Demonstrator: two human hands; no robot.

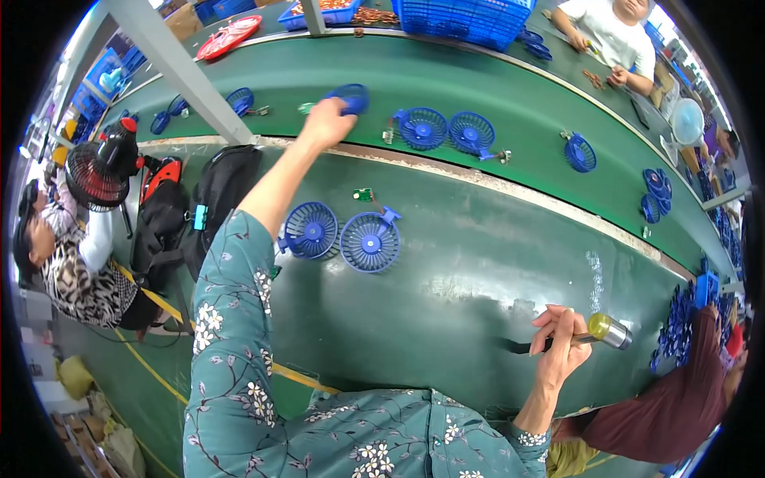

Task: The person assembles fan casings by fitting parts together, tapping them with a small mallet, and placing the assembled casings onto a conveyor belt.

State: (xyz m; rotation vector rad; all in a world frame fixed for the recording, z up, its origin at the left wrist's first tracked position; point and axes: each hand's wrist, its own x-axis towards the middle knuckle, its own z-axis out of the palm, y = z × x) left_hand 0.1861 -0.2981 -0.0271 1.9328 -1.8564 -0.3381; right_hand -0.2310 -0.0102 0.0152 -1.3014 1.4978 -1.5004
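My left hand (328, 123) reaches over the green belt and grips a round blue fan cage (353, 97), slightly blurred. A small green circuit board (306, 108) lies beside that hand. In my right hand (560, 344), above the bench, is a small mallet (610, 331) with a yellow and grey head and a dark handle. On the bench between my arms rest two more parts: a blue fan cage (310, 229) and a blue fan cage with a short stem (370, 241). A small green circuit board with wires (363, 194) lies just behind them.
More blue fan cages (422, 127) lie along the belt (510, 119). A metal post (183, 72) rises at left, near a black bag (227, 195) and a black fan (100, 171). Co-workers sit across, left and right; blue parts (676, 323) are heaped at the right.
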